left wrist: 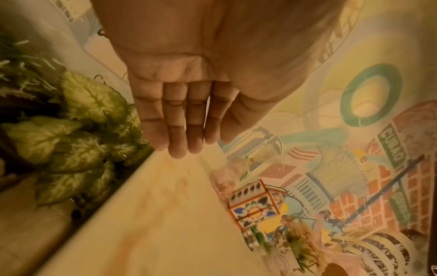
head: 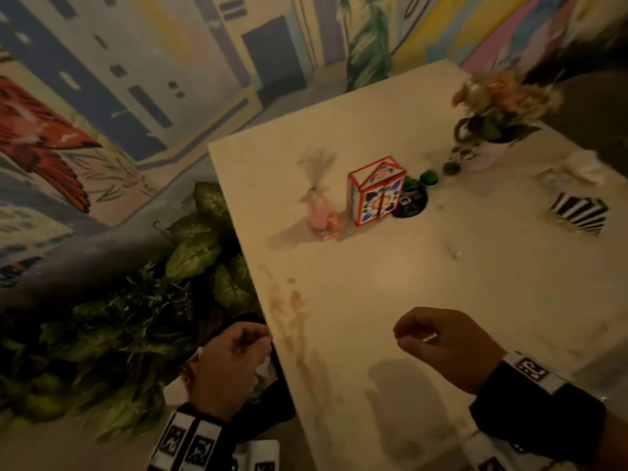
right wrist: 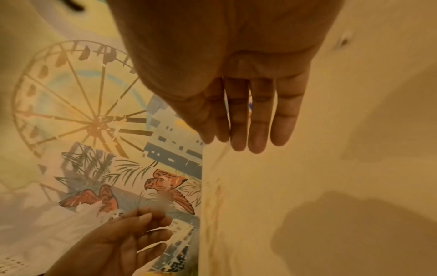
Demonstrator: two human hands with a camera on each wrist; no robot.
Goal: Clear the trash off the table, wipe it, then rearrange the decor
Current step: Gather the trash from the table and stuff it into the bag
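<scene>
Both my hands hover empty at the near end of the counter (head: 390, 266). My left hand (head: 231, 368) hangs just off the counter's left edge over a dark bag (head: 275, 396) with crumpled white trash (head: 266, 368) in it, fingers loose and holding nothing. My right hand (head: 441, 345) floats above the counter, fingers relaxed, also holding nothing. Brownish smears (head: 289, 311) streak the counter between my hands. Farther back stand a pink vase (head: 321, 215), a tiled box (head: 375, 192) just beside it, a flower pot (head: 489, 141) and a striped box (head: 579, 214). Leafy plants (head: 190, 253) crowd the left side.
</scene>
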